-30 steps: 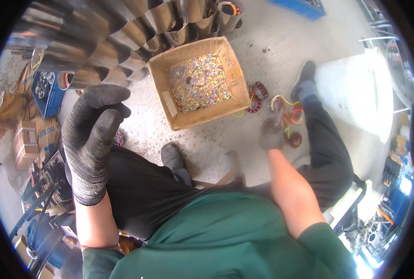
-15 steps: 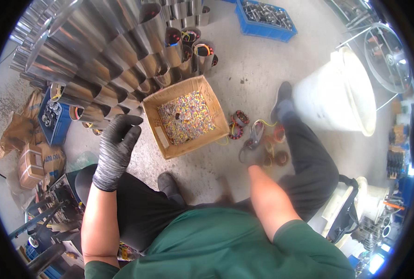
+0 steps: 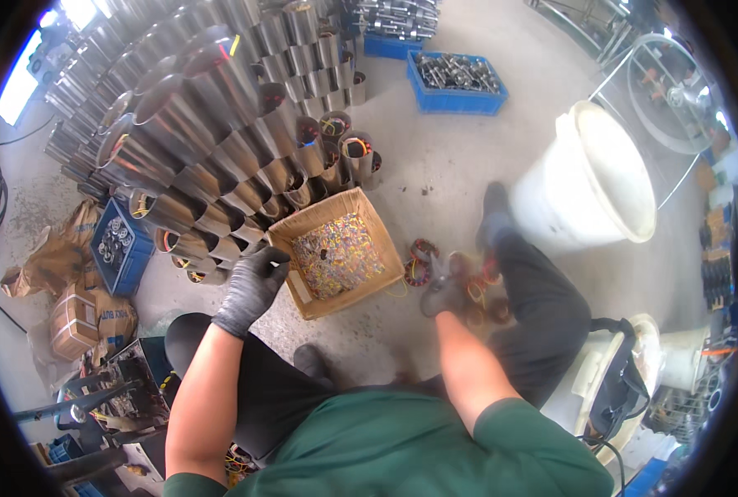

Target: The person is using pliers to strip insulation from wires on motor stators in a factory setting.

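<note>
My left hand (image 3: 257, 286), in a grey and black knit glove, is at the left side of an open cardboard box (image 3: 329, 308). Its fingers are curled together, and whatever lies between them is hidden. Inside the box lies a heap of short coloured wire bits (image 3: 340, 253). My right hand (image 3: 443, 298), in a dark glove and smeared by motion, is low over the floor right of the box. A blurred grey shape (image 3: 440, 267) juts from its closed fingers; its kind is unclear. Around it lie ring-shaped wire coils (image 3: 421, 252) with red and yellow leads (image 3: 478, 286).
Stacked metal cylinders (image 3: 220, 157), several holding wound coils, rise beyond the box. Blue crates of metal parts stand at the left (image 3: 141, 263) and far right (image 3: 460, 103). A tall white bucket (image 3: 551, 195) stands by my right leg; brown wrapped packages (image 3: 75, 323) lie left.
The view has tilted up, showing more of the far floor. My left hand has come in against the box with its fingers closer together. My right hand remains among the coils, with the grey shape.
</note>
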Available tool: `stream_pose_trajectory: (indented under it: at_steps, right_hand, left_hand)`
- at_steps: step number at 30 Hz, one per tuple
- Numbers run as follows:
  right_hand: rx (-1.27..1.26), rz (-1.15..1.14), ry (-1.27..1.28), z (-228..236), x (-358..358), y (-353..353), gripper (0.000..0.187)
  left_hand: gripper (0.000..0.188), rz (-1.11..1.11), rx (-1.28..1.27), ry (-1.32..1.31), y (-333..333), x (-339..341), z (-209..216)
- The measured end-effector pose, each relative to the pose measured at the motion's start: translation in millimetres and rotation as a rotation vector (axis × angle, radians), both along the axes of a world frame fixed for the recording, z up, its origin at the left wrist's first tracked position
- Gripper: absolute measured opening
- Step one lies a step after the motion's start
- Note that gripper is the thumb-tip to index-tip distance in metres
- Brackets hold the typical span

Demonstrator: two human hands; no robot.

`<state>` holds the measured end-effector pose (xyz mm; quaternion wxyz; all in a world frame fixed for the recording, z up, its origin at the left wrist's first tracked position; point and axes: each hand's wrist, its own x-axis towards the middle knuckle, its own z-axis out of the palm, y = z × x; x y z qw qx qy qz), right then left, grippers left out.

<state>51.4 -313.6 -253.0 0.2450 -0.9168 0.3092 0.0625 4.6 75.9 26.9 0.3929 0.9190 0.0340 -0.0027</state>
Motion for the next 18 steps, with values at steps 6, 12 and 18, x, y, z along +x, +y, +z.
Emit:
stream_pose_trajectory:
  at_steps: [6,12,18]
  right_hand:
    - [-0.243,0.345,-0.308,35.3,25.4,8.4,0.05]
    - [1.534,0.253,-0.267,180.4,4.1,34.1,0.042]
    - [1.548,0.522,-0.297,307.5,-29.7,82.4,0.049]
  left_hand:
    - [0.021,-0.05,-0.043,-0.098,-20.3,3.6,1.0]
    - [0.02,-0.306,-0.231,-0.285,-65.3,-0.4,15.7]
    - [0.026,-0.319,-0.371,-0.374,-78.3,-12.6,38.5]
